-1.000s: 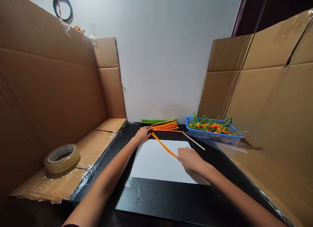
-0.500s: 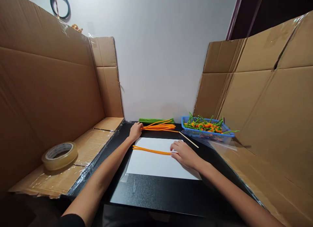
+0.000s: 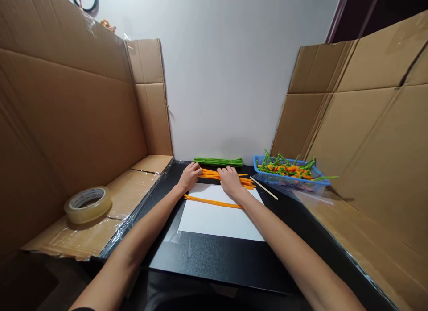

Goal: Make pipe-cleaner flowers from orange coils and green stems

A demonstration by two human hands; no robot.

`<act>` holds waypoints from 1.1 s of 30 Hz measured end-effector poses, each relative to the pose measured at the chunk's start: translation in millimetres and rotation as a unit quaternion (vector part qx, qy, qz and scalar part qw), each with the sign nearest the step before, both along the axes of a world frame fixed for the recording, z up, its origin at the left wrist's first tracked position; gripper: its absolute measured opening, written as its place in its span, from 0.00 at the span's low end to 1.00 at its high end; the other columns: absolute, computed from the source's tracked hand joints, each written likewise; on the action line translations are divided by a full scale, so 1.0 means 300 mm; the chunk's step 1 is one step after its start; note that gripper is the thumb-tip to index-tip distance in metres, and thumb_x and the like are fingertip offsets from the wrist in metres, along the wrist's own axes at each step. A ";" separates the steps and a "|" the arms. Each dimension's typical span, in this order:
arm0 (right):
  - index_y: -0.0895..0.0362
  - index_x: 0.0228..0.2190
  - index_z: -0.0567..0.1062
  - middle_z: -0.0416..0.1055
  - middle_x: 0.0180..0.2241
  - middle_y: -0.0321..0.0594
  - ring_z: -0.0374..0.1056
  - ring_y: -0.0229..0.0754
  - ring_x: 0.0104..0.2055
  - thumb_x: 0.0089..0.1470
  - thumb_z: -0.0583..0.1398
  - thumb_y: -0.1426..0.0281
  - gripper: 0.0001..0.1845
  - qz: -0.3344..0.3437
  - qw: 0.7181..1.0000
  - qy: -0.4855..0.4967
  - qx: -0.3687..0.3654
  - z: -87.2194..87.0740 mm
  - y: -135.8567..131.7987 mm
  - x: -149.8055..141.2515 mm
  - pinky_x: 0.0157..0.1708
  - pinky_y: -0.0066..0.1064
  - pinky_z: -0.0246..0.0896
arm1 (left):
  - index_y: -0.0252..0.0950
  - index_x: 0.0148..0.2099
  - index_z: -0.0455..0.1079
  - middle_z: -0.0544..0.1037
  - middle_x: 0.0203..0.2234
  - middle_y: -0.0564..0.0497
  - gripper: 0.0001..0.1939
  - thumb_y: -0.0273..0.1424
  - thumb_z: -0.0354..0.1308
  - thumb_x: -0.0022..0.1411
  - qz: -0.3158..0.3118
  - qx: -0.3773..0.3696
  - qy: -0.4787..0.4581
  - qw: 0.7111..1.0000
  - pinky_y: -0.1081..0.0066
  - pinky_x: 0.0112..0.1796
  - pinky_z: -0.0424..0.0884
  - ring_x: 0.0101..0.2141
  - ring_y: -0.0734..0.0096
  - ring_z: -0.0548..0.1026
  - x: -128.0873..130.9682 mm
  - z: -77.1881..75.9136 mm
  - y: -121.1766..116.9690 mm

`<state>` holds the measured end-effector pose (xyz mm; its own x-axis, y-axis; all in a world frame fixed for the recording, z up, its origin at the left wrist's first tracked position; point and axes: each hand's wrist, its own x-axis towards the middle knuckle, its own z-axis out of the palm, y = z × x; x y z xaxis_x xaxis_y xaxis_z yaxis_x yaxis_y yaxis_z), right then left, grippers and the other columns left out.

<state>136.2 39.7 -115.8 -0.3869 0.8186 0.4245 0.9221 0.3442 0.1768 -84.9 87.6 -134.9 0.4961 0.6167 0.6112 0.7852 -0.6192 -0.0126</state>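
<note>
Orange pipe cleaners (image 3: 209, 173) lie in a bunch at the far side of the black table (image 3: 207, 262), with the left hand (image 3: 190, 175) on their left end and the right hand (image 3: 229, 179) over their middle; whether the fingers of either hand are clamped on them, I cannot tell. Nearer, a few loose orange strands (image 3: 212, 201) cross the white paper (image 3: 217, 219). Behind the bunch lie green pipe cleaners (image 3: 219, 161); a thin stick (image 3: 264, 188) rests near the blue basket (image 3: 289, 180).

Around the paper (image 3: 217, 221): tape roll (image 3: 88, 205) to its left, green bundle (image 3: 218, 161) behind, stick (image 3: 264, 188) and basket (image 3: 290, 170) beyond its right.
</note>
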 end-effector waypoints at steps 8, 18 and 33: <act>0.61 0.48 0.69 0.70 0.46 0.56 0.61 0.54 0.48 0.57 0.50 0.83 0.19 -0.032 0.999 0.035 0.025 -0.029 0.064 0.001 0.47 0.41 0.49 | 0.35 0.65 0.56 0.67 0.59 0.41 0.35 0.35 0.63 0.59 -0.002 -0.027 -0.039 0.999 0.58 0.58 0.57 0.59 0.54 0.62 -0.028 -0.014 -0.005; 0.57 0.44 0.70 0.70 0.46 0.46 0.60 0.48 0.50 0.62 0.56 0.70 0.09 0.030 0.996 0.080 0.007 -0.038 0.072 0.034 0.48 0.35 0.52 | 0.38 0.49 0.71 0.75 0.45 0.45 0.11 0.26 0.55 0.65 0.067 -0.056 -0.137 0.987 0.64 0.47 0.68 0.47 0.59 0.72 -0.052 -0.033 0.010; 0.58 0.46 0.72 0.72 0.46 0.47 0.64 0.48 0.50 0.59 0.59 0.69 0.13 0.054 0.993 0.095 -0.045 -0.068 0.095 0.031 0.48 0.35 0.58 | 0.35 0.44 0.69 0.77 0.42 0.49 0.23 0.12 0.48 0.49 0.011 -0.098 -0.218 0.971 0.71 0.47 0.72 0.44 0.69 0.75 -0.077 -0.047 0.053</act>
<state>145.3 68.2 -136.1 -0.3937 0.8150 0.4252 0.8930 0.4489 -0.0337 -107.9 103.4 -149.0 0.2017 0.7494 0.6306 0.7025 -0.5593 0.4400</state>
